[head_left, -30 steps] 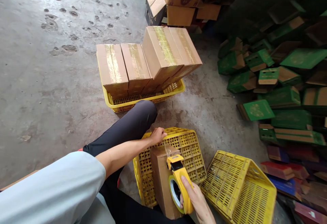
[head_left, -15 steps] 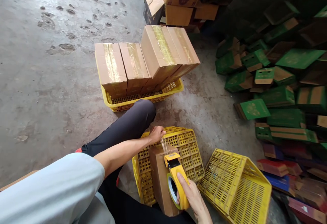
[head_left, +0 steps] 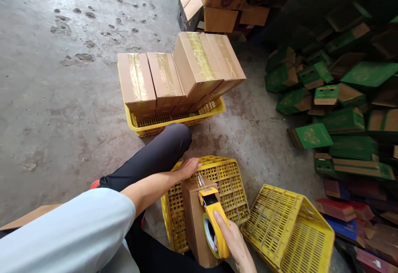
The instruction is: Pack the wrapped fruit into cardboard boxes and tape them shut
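Note:
A brown cardboard box stands against an upturned yellow plastic crate in front of my legs. My right hand is wrapped round the handle of a yellow tape dispenser, which carries a roll of tape and rests along the top of the box. A short clear strand of packing tape runs from the dispenser's head towards the box's far end. There, my left hand is at the strand's end with its fingers close together; the fingertips are partly hidden.
Several taped cartons stand in a yellow basket beyond my knee. Another yellow crate lies tipped at the right. Green boxes are heaped farther right, and open cartons stand at the back.
My left hand has lowered and flattened at the far end of the box, and the tape strand looks shorter. The dispenser is nearly where it was. The view has shifted slightly.

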`<state>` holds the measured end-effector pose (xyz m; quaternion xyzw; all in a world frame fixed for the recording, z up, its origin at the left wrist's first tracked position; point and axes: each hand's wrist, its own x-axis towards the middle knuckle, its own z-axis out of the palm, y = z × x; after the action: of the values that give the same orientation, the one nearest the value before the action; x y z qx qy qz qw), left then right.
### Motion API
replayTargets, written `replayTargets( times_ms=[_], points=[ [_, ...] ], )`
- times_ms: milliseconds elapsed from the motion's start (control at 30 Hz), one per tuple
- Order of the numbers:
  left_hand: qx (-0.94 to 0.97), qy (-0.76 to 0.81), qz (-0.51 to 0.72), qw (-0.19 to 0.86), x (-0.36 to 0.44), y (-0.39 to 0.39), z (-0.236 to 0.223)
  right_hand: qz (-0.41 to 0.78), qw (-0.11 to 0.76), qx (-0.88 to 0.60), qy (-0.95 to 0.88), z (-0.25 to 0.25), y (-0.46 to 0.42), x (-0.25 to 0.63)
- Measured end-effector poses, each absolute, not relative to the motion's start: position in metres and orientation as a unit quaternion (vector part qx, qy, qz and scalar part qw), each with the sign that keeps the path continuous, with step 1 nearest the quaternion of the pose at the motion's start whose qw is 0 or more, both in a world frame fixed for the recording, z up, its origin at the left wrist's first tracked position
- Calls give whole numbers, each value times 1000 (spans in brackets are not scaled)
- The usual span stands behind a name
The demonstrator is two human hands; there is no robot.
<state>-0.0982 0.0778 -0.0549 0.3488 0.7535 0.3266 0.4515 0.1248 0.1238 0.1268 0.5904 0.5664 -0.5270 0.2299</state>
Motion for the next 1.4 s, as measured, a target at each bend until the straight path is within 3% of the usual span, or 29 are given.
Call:
replayTargets(
  times_ms=[933, 1400],
  points=[
    [339, 727, 260, 538, -65, 73, -58, -528, 232, 592, 564, 121, 127, 131],
    [297, 731, 361, 496, -72, 63, -49, -515, 236, 600, 565, 124, 124, 129]
  ],
)
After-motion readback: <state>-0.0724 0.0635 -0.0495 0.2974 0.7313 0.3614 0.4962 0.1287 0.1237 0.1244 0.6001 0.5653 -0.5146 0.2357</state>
